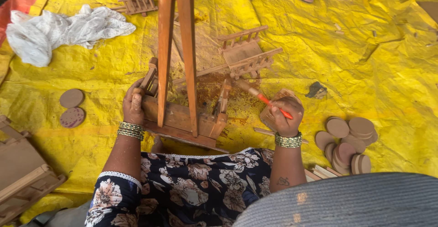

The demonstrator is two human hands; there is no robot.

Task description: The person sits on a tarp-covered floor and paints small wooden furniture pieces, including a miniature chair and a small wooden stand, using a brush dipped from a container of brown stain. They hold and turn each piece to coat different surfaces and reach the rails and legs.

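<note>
cloth (64, 28): white, crumpled, far left on the yellow tarp (365, 72) — well apart from the work.
loose discs (72, 107): two round wooden pieces left of the cart, one plain, one speckled; near enough to catch drips if the piece gets swung that way.
left hand (133, 105): arm straight fwd from the lap, wrist w/ bangles low, fingers wrapped tight over the left side rail, thumb on top — a clamping hold.
toy cart (185, 117): small wooden cart on the tarp right in front of the knees, its two long shafts (177, 35) rising toward the camera. Risk: held on one side only, so it could tip or twist under brush pressure; shafts may knock the head cam.
wet stain (205, 90): brown smear on the tarp behind the cart — fresh finish could transfer to sleeves, dress or the second small cart (244, 54) beyond.
paintbrush (264, 98): red handle, bristle end aimed at the cart's right corner. Tip looks loaded, prob. w/ brown stain, hard to tell.
right hand (287, 115): elbow bent, wrist cocked inward, fingers closed round the handle in a pinch; seems to rest on a small wooden block (269, 113). Slip here = streak on the tarp.
disc pile (349, 142): stack of wooden rounds just right of that wrist — elbow could scatter it.
</note>
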